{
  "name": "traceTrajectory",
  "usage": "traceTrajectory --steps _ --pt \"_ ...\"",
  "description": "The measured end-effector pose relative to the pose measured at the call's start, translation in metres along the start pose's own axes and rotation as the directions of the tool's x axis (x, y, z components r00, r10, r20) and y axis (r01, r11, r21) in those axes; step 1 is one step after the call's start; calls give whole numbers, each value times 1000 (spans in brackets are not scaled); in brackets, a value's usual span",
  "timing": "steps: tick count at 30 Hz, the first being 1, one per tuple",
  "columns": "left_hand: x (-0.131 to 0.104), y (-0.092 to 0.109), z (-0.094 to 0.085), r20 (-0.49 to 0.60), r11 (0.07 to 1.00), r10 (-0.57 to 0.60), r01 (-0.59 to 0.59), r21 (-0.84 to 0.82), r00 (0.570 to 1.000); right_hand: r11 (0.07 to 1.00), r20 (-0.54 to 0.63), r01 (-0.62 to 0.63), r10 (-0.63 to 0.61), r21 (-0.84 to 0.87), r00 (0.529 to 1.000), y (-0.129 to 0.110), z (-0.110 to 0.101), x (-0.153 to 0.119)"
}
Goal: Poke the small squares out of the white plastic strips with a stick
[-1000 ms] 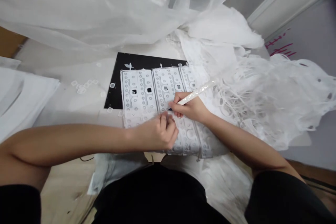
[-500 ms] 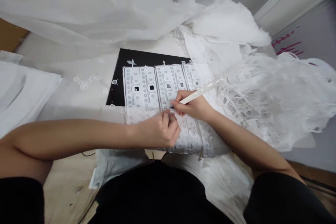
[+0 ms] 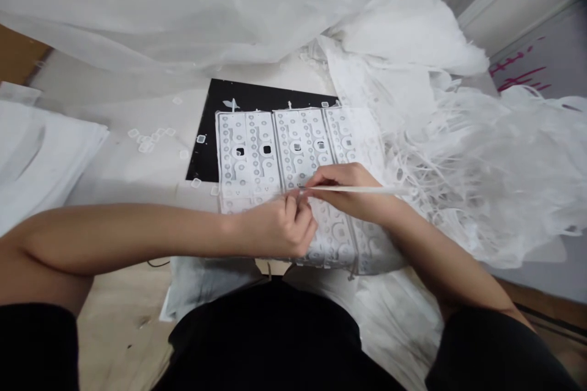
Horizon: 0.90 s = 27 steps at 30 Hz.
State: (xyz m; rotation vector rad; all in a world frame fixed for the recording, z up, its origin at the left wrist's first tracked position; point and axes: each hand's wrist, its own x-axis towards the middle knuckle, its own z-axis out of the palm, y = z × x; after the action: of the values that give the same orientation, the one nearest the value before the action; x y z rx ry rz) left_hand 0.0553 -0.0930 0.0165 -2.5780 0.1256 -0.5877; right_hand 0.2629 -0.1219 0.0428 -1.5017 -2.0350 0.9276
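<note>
A translucent white moulded sheet [image 3: 262, 128], patterned with rows of round bumps and square openings, lies before me, partly over a black board [image 3: 200, 156]. My right hand [image 3: 348, 186] is closed around a slim white pen-shaped tool [image 3: 367, 189] whose thin dark tip reaches the sheet's middle; its exact kind is unclear. My left hand [image 3: 291, 223] rests on the sheet with curled fingers, thumb and forefinger pinched right by that tip. Whatever is between those fingers is hidden. Dark board shows through some of the square openings, while others look filled or partly loose.
Small square rings [image 3: 149, 140] are scattered on the table left of the board. A stack of white sheets [image 3: 46, 153] stands at far left. On the right is a heap of tangled white strips [image 3: 458, 159]. Translucent plastic film [image 3: 160, 6] drapes across the back.
The tool has swung from slanting up to the right to lying nearly level. My right hand has turned and shifted slightly right; my left hand stays almost in place.
</note>
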Motion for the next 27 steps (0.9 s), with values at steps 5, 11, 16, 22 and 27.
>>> traceTrajectory --steps 5,11,16,22,27 --pt "0 0 0 0 1000 -5 5 -11 1000 902 -1 327 -341 -282 940 4 -2 -4" --pt "2 0 -1 -30 999 -34 33 -32 999 703 126 493 -507 -513 853 3 0 -6" --pt "1 -1 -1 3 1000 -2 2 10 1000 642 174 528 -532 -556 829 6 0 -3" --pt "1 0 -1 -4 999 -27 27 -37 1000 678 148 536 -543 -503 827 14 2 1" --pt "0 2 0 -18 994 -54 52 -94 998 716 109 508 -526 -479 843 18 5 3"
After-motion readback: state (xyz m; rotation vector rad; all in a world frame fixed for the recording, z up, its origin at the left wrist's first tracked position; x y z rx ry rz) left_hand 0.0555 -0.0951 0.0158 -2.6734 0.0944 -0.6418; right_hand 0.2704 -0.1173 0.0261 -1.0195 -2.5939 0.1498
